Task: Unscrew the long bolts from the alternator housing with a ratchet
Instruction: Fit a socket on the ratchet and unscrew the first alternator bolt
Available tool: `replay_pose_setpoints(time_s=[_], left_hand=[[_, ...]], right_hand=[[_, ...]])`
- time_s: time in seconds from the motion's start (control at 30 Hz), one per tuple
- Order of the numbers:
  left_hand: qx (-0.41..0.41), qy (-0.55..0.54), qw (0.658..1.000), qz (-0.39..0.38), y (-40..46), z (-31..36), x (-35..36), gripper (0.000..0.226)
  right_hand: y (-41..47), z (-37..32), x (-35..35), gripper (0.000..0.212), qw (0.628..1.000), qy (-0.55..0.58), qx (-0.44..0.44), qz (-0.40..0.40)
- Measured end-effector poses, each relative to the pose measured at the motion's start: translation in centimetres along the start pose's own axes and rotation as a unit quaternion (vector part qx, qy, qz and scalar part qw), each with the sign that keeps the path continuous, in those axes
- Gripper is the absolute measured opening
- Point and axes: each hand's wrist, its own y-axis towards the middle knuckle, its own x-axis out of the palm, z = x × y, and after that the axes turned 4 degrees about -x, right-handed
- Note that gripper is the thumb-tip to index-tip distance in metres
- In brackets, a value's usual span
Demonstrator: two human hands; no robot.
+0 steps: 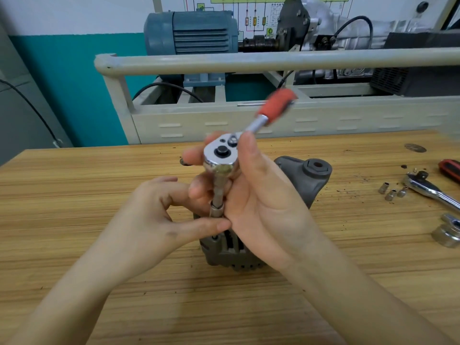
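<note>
Alternator stands on the bench, mostly hidden behind both hands. Right hand wraps the ratchet head, fingers curled round it. Left hand pinches the extension low down, steadying the socket. Keep shaft plumb over the bolt; spin by fingers only if loose

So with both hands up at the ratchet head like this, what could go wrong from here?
The grey alternator housing stands unclamped on the wooden table; neither hand braces it, so it may tip or twist. The right hand grips the chrome ratchet head, not the blurred red handle, giving little leverage, and the socket extension, pinched by the left hand, could slip off. Small loose sockets nearby could roll away.
</note>
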Motion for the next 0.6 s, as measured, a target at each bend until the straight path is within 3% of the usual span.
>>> replay_pose_setpoints(time_s=[0.17,0.4,0.6], left_hand=[[0.006,-0.012,1.0,0.01,0.09,0.0,0.24,0.04],[0.002,-0.012,1.0,-0.018,-0.05,-0.17,0.03,0.036],[0.008,-0.02,1.0,-0.013,0.1,-0.24,0.22,0.037]], right_hand=[[-0.13,-0.07,-0.12,0.032,0.999,0.027,-0.03,0.015],[0.12,0.21,-0.35,0.036,1.0,0.013,0.019,0.012],[0.03,0.06,-0.29,0.029,0.999,0.04,-0.021,0.004]])
